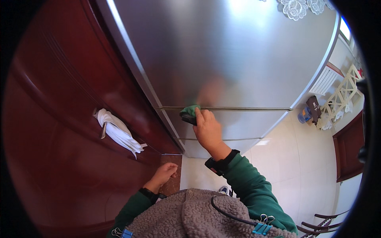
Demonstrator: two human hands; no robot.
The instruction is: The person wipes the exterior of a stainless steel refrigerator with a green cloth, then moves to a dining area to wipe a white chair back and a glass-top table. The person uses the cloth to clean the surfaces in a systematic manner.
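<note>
My right hand (209, 128) grips a bunched green cloth (192, 110) against the silver refrigerator (226, 56). The cloth is at the left part of the seam (247, 109) between the upper door and the middle panel (238, 123). A black part shows below the cloth; I cannot tell whether it belongs to it. Blurred reflections of hand and cloth show on the upper door. My left hand (164, 175) hangs low in front of the dark red wooden door (74, 166), touching nothing, its fingers curled together with nothing seen in them.
A white cloth (117, 131) hangs on the wooden door's handle (103, 131), left of the refrigerator. White lace (294, 9) drapes over its top edge. To the right are a blue water bottle (304, 115), a dark bag (313, 106), a cream lattice rack (339, 95) and dark chair slats (321, 226).
</note>
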